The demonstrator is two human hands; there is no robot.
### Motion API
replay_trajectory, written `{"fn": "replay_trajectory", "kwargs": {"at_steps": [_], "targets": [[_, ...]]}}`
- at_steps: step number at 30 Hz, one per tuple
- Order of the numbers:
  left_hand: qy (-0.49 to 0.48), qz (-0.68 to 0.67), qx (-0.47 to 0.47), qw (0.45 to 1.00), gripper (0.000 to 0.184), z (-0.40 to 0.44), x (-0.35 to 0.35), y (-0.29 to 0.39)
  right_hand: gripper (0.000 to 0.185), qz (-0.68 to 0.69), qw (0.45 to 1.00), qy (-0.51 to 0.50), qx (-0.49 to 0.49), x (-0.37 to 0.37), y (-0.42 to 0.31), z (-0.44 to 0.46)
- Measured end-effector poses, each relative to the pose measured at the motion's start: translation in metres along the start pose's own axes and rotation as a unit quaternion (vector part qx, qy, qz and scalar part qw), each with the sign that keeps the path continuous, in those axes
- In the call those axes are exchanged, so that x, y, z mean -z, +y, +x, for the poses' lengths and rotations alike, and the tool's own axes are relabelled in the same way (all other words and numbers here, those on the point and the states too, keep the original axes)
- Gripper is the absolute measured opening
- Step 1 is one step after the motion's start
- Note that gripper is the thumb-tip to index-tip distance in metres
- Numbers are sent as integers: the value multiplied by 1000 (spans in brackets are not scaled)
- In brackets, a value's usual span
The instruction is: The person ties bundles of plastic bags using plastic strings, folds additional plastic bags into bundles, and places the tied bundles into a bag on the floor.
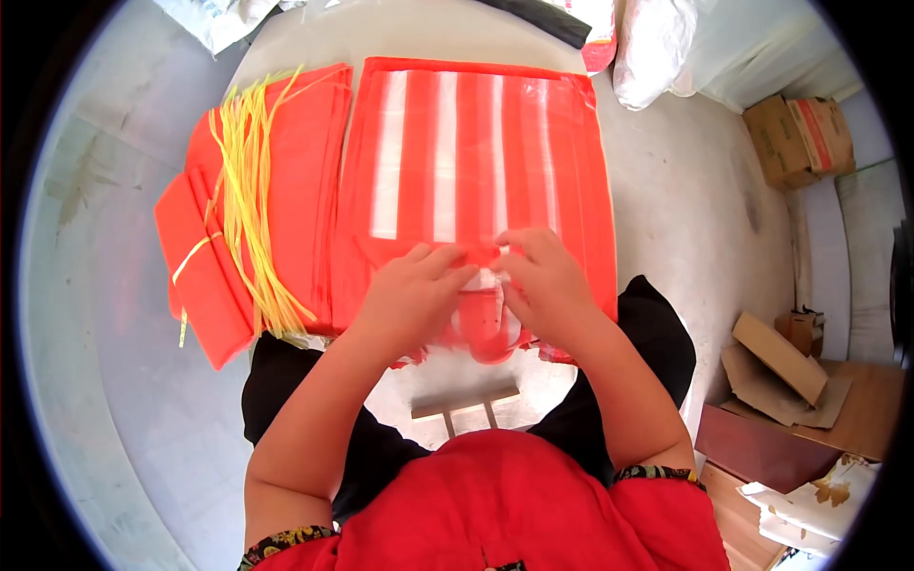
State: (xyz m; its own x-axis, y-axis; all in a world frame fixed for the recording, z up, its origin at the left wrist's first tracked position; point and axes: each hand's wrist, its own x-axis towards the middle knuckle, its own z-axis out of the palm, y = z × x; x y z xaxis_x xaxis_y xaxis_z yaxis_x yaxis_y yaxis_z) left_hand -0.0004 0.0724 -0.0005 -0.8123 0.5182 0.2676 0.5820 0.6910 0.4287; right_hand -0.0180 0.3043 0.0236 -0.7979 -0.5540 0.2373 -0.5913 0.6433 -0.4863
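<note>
A stack of red sheets with white strips [446, 143] lies flat in front of me. At its near edge, my left hand [419, 290] has its fingers bent toward the middle, over a small piece of red and white material [484, 309] that is blurred. My right hand [543, 285] faces it from the other side, fingers curled on the same piece. Further left, yellow ties [249, 181] lie across a second red stack [314, 143]. Beside them is a folded red bundle [211, 285] with a pale tie around it.
Closed cardboard boxes [798, 141] are at the upper right. An opened carton [785, 376] rests on a brown box at the lower right. White plastic bags [655, 48] are beyond the table's far edge [419, 24]. A wooden stool frame [466, 404] shows between my knees.
</note>
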Motion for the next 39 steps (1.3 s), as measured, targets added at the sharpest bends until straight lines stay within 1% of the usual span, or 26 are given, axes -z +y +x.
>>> {"fn": "replay_trajectory", "kwargs": {"at_steps": [1, 4, 7, 10, 13, 16, 19, 22, 25, 28, 31, 34, 37, 39], "targets": [[-8, 3, -1, 1000, 49, 0, -1, 0, 18, -19, 999, -28, 33, 5, -1, -4], [-12, -23, -1, 1000, 51, 0, 0, -1, 12, -11, 994, -62, 86, -5, -3, -18], [-27, -39, 7, 999, 52, 1, 6, 1, 11, -10, 993, -11, 118, -13, -5, -23], [-68, -35, 21, 997, 54, 2, 12, 3, 10, -8, 990, 10, 140, -17, -1, -23], [-81, -45, 22, 996, 56, 3, 16, 4, 10, 5, 993, 19, 120, -16, -1, -22], [-94, -62, 28, 993, 61, 4, 23, 8, 10, 74, 995, 29, 58, -18, -2, -24], [-91, -72, 32, 993, 61, 7, 27, 14, 11, 128, 991, 36, 17, -14, -3, -21], [-85, -50, 47, 994, 52, 5, 15, 10, 10, 152, 988, 31, 7, -12, -3, -19], [-80, -56, 56, 994, 42, 7, 12, 9, 18, 158, 987, 29, -13, -8, 3, -19], [-76, -126, 84, 986, 36, 9, 16, 8, 24, 169, 975, 77, -119, 13, 19, -21], [-70, -172, 101, 977, 33, 7, 10, -1, 34, 321, 909, 141, -225, 37, 44, -27], [-78, -190, 118, 972, 31, 9, 13, -1, 47, 309, 907, 160, -237, 39, 65, -44], [-83, -228, 153, 958, 31, 11, 13, 0, 57, 280, 918, 141, -242, 28, 77, -57], [-83, -258, 158, 949, 32, 12, 11, -2, 59, 291, 915, 143, -240, 18, 81, -56]]}}
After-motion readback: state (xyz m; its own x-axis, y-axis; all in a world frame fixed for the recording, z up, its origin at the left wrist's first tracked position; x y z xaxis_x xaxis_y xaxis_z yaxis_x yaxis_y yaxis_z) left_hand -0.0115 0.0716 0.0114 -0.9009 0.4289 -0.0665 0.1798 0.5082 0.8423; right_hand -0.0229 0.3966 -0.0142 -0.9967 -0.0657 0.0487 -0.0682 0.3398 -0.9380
